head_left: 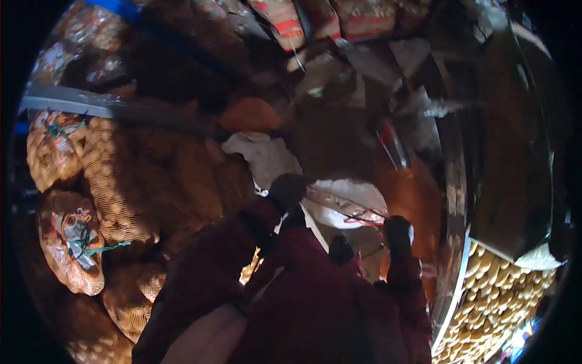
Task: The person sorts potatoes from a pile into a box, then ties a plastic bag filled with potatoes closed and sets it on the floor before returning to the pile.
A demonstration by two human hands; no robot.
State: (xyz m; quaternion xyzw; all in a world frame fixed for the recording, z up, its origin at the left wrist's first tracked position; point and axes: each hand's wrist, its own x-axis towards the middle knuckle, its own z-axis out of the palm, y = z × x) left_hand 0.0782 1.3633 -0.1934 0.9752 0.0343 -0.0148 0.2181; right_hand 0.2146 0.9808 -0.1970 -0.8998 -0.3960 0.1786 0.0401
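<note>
My left hand (288, 190), dark as if gloved, is at the left end of a white bundle (345, 203), beside a crumpled pale cloth (264, 158). My right hand (398, 233), also dark, is at the bundle's right end. A thin reddish cord (354, 205) runs across the bundle between the two hands. Both hands are in shadow, and their fingers cannot be made out. An orange surface (415, 203) lies just beyond my right hand.
Full net sacks (100, 182) tied with green string stand at the left, below a grey metal bar (79, 104). Striped sacks (285, 23) are at the top. Heaped yellowish produce (491, 297) lies at the lower right behind a metal edge (453, 291).
</note>
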